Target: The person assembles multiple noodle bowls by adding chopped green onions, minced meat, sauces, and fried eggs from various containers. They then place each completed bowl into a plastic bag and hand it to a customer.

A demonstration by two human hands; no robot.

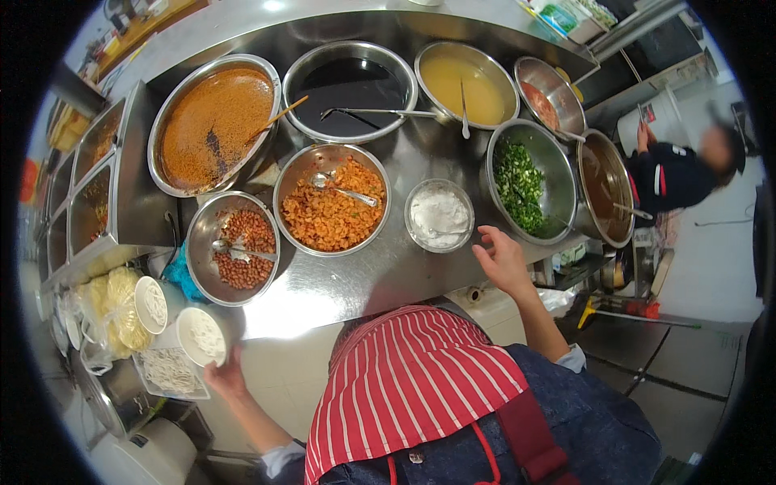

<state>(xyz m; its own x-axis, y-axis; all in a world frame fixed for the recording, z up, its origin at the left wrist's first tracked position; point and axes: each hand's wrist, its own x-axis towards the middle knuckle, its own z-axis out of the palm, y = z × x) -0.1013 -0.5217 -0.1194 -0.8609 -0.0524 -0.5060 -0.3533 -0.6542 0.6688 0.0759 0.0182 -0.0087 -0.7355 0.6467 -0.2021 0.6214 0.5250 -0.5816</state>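
My left hand point(227, 377) is at the lower left, its fingers against the side of a white bowl point(217, 343) that holds pale noodles. A second white bowl of noodles point(152, 305) stands just behind it. My right hand point(503, 260) hangs over the counter's near edge with its fingers apart and nothing in them. Just to its left is a small clear bowl of white powder point(439, 214); a little further off sits a steel bowl of chopped green onions point(521, 182).
Steel bowls on the counter point(339, 279) hold peanuts point(245, 273), orange diced food point(331, 214), reddish-brown sauce point(214, 121), dark liquid point(347, 89), yellowish liquid point(465, 85) and brown sauce point(602, 182). Noodles in a plastic tray point(171, 372) lie lower left. Another person point(683, 174) stands at right.
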